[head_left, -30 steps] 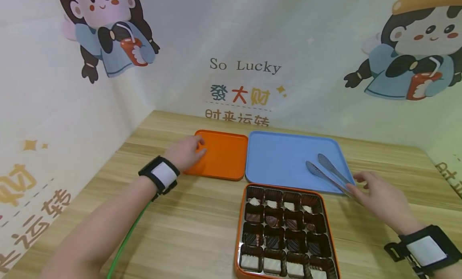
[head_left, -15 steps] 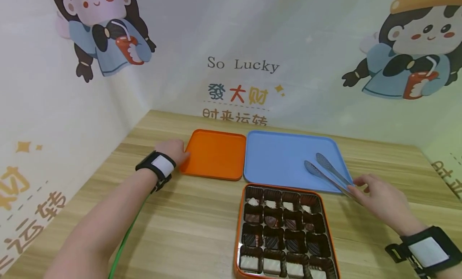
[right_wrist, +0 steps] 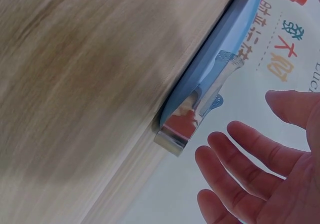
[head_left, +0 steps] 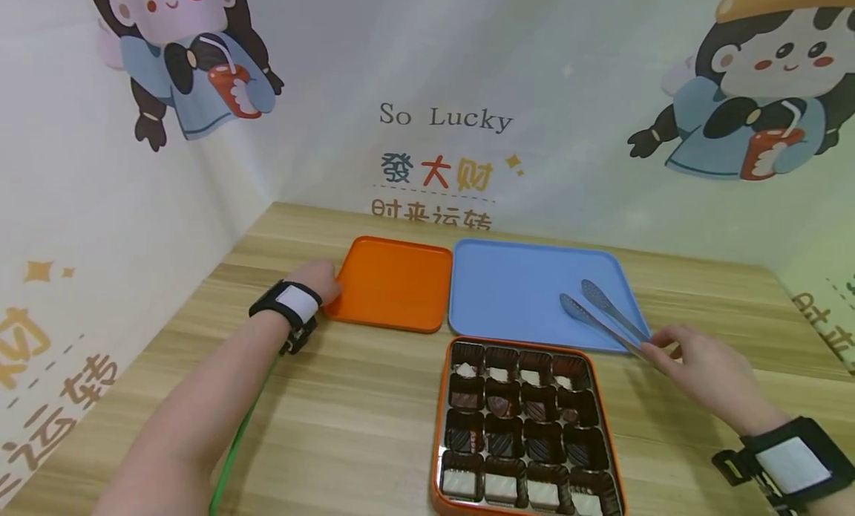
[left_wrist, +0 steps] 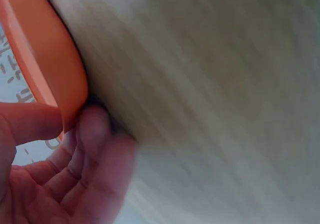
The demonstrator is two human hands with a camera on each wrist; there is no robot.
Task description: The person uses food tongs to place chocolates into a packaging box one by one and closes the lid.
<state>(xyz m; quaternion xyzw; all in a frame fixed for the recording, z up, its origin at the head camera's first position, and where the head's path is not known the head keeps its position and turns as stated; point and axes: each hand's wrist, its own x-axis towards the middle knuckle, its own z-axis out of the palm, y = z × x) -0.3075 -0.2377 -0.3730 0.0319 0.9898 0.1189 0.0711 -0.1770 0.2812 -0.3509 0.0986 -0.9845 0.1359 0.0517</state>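
Observation:
My left hand [head_left: 315, 280] is at the left edge of the orange tray [head_left: 394, 282]. In the left wrist view its thumb and forefinger pinch the tray's corner, with the other fingers curled below. Beside the blue tray [head_left: 501, 289], my right hand [head_left: 708, 371] overlaps the handle end of the metal tongs [head_left: 596, 295] in the head view. The right wrist view shows those tongs [right_wrist: 182, 124] apart from its spread, slightly bent fingers, which hold nothing. The tongs lie across the blue tray's right side, their bent end past its rim.
An orange-rimmed box [head_left: 437, 442] of chocolates, split into small compartments, stands in front of the blue tray. The two trays sit side by side on the wooden table [head_left: 354, 419]. A printed cloth [head_left: 334, 93] hangs behind, and a green cable [head_left: 237, 442] runs under the left forearm.
My left hand has moved left from over the orange tray to its left edge and now grips it there. The right hand and the tongs stay about where they were.

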